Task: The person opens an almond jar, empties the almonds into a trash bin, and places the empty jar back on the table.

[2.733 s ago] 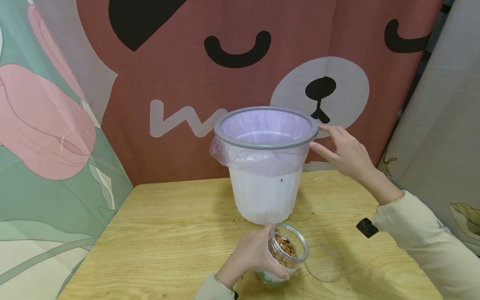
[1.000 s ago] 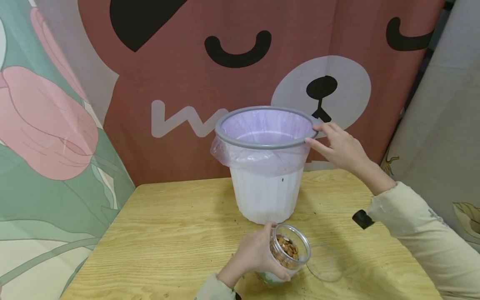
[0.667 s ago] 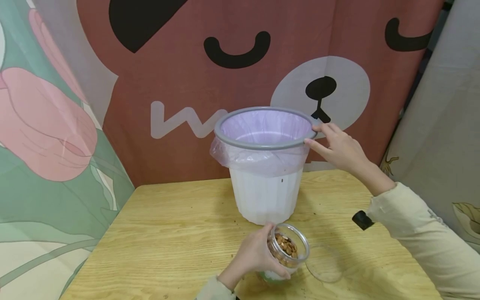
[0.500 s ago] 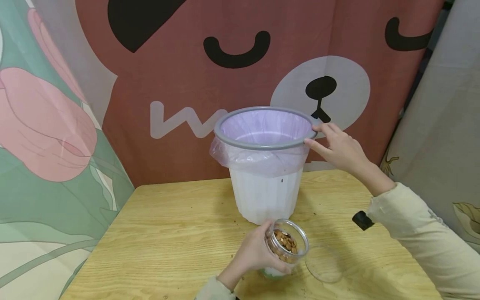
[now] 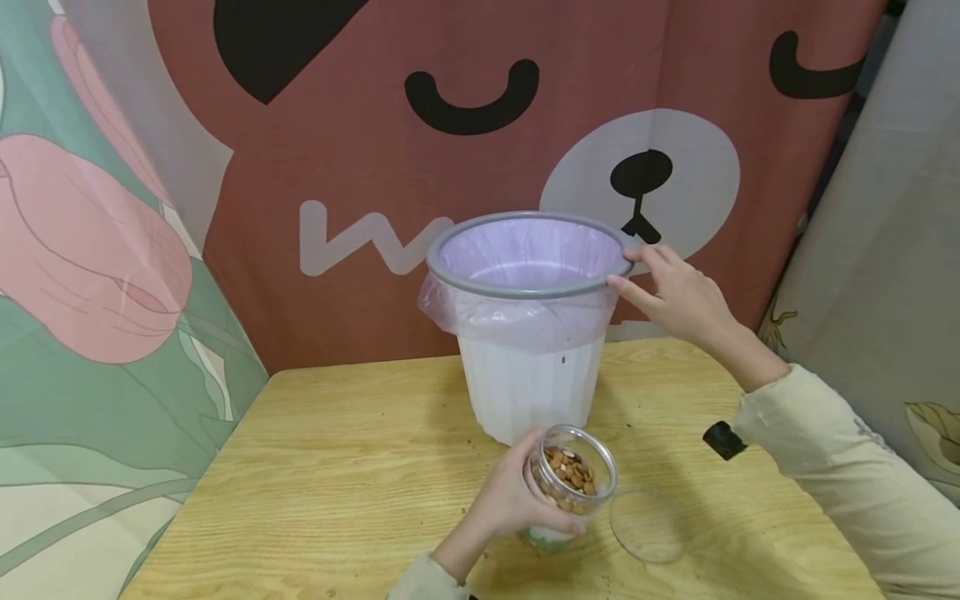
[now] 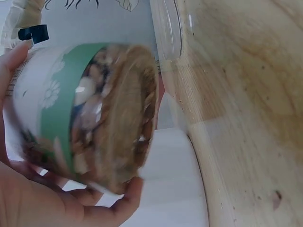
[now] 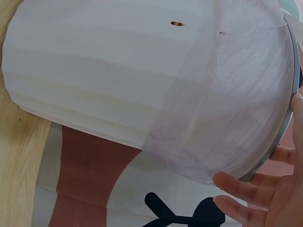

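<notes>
In the head view my left hand grips a clear plastic jar with its mouth open and tilted, partly filled with small brown pieces that look like sliced nuts. The left wrist view shows the jar's green and white label and its bottom held up off the table. My right hand holds the grey rim of a white trash bin on its right side, thumb in front, fingers farther back. A translucent purple bag lines the bin and folds over its outside.
A clear round lid lies on the wooden table, right of the jar. Small dark crumbs are scattered on the tabletop. Behind the bin hangs a reddish-brown curtain with a cartoon bear face.
My right hand has closed in on the bin's rim and taken hold of it. Lately my left hand has raised the jar a little and moved it slightly toward the bin.
</notes>
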`<state>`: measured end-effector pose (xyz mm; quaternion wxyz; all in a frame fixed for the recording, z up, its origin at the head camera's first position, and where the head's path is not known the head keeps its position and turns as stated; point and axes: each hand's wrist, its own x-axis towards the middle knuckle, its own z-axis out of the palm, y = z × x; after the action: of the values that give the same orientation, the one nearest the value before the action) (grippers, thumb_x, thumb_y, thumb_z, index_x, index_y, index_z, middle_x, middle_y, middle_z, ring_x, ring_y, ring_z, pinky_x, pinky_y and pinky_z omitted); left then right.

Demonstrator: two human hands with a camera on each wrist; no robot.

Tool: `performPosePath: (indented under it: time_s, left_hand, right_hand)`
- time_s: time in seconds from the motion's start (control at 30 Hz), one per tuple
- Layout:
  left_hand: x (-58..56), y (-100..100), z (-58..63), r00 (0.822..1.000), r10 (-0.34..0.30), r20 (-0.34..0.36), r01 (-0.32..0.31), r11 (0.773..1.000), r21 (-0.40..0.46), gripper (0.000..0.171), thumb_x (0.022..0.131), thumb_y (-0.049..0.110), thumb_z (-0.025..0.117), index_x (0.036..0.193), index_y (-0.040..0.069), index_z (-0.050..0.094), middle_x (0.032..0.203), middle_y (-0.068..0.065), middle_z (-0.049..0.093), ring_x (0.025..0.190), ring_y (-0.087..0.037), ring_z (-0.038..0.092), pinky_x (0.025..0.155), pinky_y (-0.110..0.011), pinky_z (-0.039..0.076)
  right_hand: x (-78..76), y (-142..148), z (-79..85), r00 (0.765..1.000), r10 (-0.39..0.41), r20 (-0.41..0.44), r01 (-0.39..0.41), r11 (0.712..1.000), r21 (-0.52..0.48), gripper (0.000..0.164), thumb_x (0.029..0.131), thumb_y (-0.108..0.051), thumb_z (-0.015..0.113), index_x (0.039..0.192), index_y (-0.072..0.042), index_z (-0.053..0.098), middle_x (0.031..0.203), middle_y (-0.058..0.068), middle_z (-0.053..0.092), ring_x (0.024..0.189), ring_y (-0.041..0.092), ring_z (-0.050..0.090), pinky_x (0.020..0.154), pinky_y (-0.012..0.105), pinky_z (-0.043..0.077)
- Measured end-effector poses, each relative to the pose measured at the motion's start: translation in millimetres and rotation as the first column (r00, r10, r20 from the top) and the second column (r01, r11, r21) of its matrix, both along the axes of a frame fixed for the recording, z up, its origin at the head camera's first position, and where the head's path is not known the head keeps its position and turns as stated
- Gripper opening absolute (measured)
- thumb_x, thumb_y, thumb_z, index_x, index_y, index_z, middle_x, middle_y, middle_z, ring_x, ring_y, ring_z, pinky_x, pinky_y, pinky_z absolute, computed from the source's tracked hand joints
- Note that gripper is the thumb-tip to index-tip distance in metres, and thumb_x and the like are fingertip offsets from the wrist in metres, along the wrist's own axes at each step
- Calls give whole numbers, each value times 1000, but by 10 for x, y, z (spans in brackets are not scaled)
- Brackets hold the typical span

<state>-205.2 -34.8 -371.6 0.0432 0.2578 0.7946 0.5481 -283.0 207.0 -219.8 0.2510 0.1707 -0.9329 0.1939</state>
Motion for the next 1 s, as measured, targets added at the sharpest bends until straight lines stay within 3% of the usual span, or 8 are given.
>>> performPosePath:
  time_s: [0.27,0.4,0.63,0.77,1.0]
  left_hand:
    - [4,-39,3,1000,23,-15,-21,989,148,91,48,15,88,127,23,42,117,1,50,103,-16,48,84,-33,40]
    - [9,-66,34,999,43,-32,-37,986,163,89,50,14,87,127,19,44,117,-1,51,105,-17,48,86,-35,38]
    - [26,-83,90,999,25,-31,-19,983,181,85,52,13,87,126,24,47,115,1,55,104,-15,49,87,-34,38]
    - [30,-82,134,998,26,-53,-15,982,188,86,52,14,87,127,20,46,114,2,55,104,-15,49,87,-34,38]
    - [30,-92,196,995,47,-89,-27,977,214,87,53,14,87,127,21,41,117,1,51,106,-17,48,87,-34,39]
  right_hand:
    - [5,-11,-6,1000,6,0,-6,1000,-18,58,89,-49,43,129,-6,42,131,15,38,105,36,47,58,46,43]
    - [9,-13,-15,1000,4,-3,-4,1000,-27,58,89,-49,43,128,-6,42,131,15,38,106,37,47,60,47,43]
    - [1,-10,-46,1000,5,-10,-6,999,-36,58,90,-49,43,128,-6,41,130,14,38,100,36,50,55,43,42]
    - [-7,-12,-53,1000,5,-20,-5,999,-38,57,90,-49,42,128,-6,41,131,14,38,99,36,51,54,42,41]
    - [-8,-19,-55,1000,5,-17,-6,999,-46,57,90,-49,42,128,-6,41,131,14,38,98,35,51,53,41,40]
